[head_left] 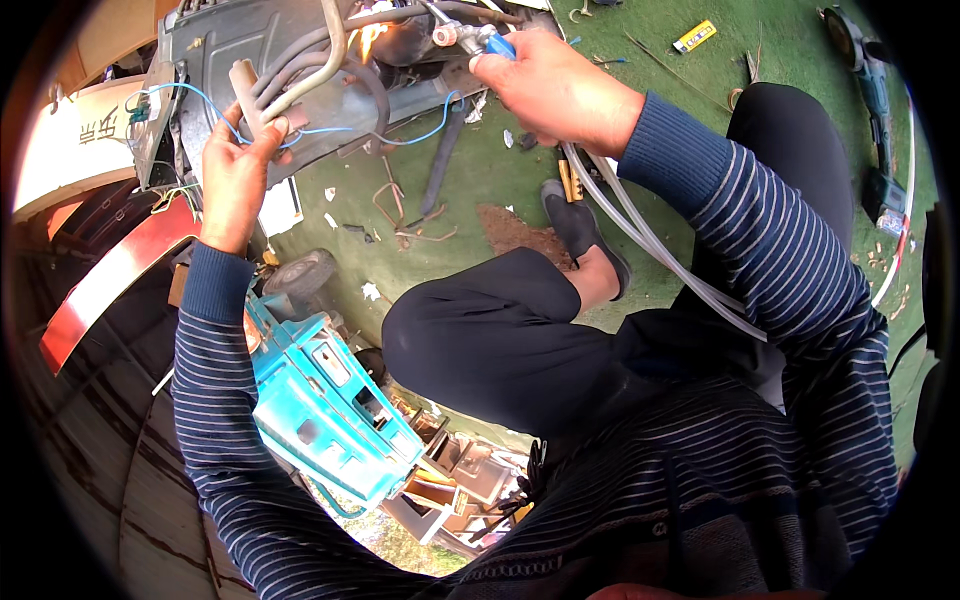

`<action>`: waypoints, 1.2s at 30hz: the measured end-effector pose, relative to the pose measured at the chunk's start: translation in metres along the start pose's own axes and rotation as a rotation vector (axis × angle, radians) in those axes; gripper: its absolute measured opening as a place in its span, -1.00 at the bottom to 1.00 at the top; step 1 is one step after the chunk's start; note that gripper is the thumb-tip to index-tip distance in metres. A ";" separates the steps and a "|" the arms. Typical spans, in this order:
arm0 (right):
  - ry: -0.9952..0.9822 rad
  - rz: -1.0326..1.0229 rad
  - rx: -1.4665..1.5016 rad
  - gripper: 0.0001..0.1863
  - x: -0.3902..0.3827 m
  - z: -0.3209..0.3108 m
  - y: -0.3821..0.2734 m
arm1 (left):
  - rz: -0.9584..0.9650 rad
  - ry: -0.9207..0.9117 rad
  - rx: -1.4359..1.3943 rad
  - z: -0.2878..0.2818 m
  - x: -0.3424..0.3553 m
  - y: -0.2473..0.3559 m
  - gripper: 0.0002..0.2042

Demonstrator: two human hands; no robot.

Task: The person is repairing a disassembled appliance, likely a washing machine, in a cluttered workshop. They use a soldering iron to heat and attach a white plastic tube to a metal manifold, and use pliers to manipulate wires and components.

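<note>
My right hand is closed round a gas torch with metal valves and a blue part. Two translucent hoses run down from below that hand toward my lap. A small orange flame burns at the bent tubing, left of the torch. My left hand pinches the end of a beige-grey pipe between thumb and fingers. Bent grey tubes lie against the pipe, over a dark grey panel. A thin blue wire passes by my left fingers.
A turquoise machine housing stands beside my left forearm. A red curved panel lies at the left. On the green floor are a cordless angle grinder, a yellow marked pack, a dark strip and scraps of wire.
</note>
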State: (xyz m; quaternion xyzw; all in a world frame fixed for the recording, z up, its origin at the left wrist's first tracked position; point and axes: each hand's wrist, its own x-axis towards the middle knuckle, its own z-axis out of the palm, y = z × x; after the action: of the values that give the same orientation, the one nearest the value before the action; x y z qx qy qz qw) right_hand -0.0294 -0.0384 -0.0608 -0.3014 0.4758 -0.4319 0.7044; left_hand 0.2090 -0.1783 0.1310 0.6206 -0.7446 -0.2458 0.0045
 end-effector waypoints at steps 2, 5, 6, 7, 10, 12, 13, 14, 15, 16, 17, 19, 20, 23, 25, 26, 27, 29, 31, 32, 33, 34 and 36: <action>0.039 0.013 0.008 -0.65 -0.005 0.001 -0.004 | 0.024 0.007 0.038 -0.001 0.000 -0.004 -0.39; 0.081 -0.017 -0.079 -0.65 -0.002 -0.001 -0.008 | 0.052 0.075 -0.047 0.009 -0.002 -0.004 -0.34; 0.110 -0.065 -0.118 -0.64 -0.001 0.002 -0.003 | 0.067 0.077 -0.047 0.010 -0.002 -0.008 -0.35; 0.141 -0.112 -0.158 -0.64 0.000 0.003 0.000 | 0.083 0.078 -0.046 0.010 -0.002 -0.009 -0.36; 0.102 0.028 -0.141 -0.62 -0.003 0.006 -0.015 | 0.122 0.122 -0.066 0.011 -0.010 -0.013 -0.32; 0.106 0.041 -0.177 -0.63 -0.007 0.009 -0.022 | 0.120 0.182 -0.107 0.015 -0.017 -0.017 -0.32; 0.117 0.052 -0.153 -0.63 -0.008 0.012 -0.025 | 0.068 0.186 -0.049 0.012 -0.020 -0.015 -0.32; 0.128 0.061 -0.134 -0.64 -0.011 0.015 -0.026 | 0.115 0.227 -0.113 0.016 -0.023 -0.009 -0.29; 0.141 0.070 -0.109 -0.64 -0.014 0.018 -0.032 | 0.092 0.198 -0.196 0.015 -0.026 -0.007 -0.23; 0.153 0.110 -0.026 -0.65 -0.017 0.021 -0.038 | -0.012 0.162 -0.356 0.013 -0.027 -0.007 -0.20; 0.163 0.128 -0.037 -0.65 -0.016 0.026 -0.040 | -0.127 0.131 -0.515 0.011 -0.033 -0.011 -0.17; 0.199 0.170 -0.051 -0.65 -0.018 0.032 -0.044 | -0.296 0.103 -0.645 0.006 -0.036 -0.010 -0.16; 0.200 0.241 -0.055 -0.66 -0.021 0.034 -0.056 | -0.356 0.081 -0.711 0.000 -0.037 -0.003 -0.16; 0.191 0.320 -0.044 -0.66 -0.021 0.034 -0.067 | -0.573 0.067 -0.918 -0.008 -0.034 0.005 -0.34; 0.193 0.351 -0.080 -0.65 -0.019 0.030 -0.073 | -0.759 -0.031 -1.085 -0.014 -0.028 0.008 -0.47; 0.203 0.334 -0.109 -0.64 -0.020 0.028 -0.072 | -0.785 -0.076 -1.071 -0.011 -0.026 0.011 -0.59; 0.201 0.307 -0.131 -0.64 -0.018 0.027 -0.072 | -0.822 -0.176 -1.183 -0.011 -0.020 0.010 -0.57; 0.214 0.289 -0.167 -0.64 -0.020 0.030 -0.071 | -0.884 -0.166 -1.113 -0.005 -0.010 0.017 -0.57; 0.216 0.279 -0.149 -0.64 -0.020 0.033 -0.068 | -0.913 -0.149 -1.039 -0.006 -0.001 0.022 -0.49; 0.220 0.280 -0.125 -0.64 -0.019 0.034 -0.067 | -0.911 -0.153 -0.985 -0.004 0.006 0.020 -0.47; 0.222 0.281 -0.102 -0.65 -0.019 0.036 -0.066 | -0.909 -0.155 -0.933 -0.002 0.010 0.019 -0.45; 0.223 0.283 -0.082 -0.65 -0.020 0.039 -0.065 | -0.946 -0.146 -0.883 -0.002 0.012 0.019 -0.38; 0.208 0.341 -0.013 -0.66 -0.019 0.035 -0.072 | -0.966 -0.195 -0.861 -0.004 0.016 0.020 -0.35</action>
State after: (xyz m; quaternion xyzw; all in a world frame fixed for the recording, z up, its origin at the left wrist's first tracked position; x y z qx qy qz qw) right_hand -0.0229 -0.0532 0.0201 -0.1750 0.5929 -0.3321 0.7124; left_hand 0.1878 -0.1929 0.1375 0.8029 -0.2142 -0.5514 0.0741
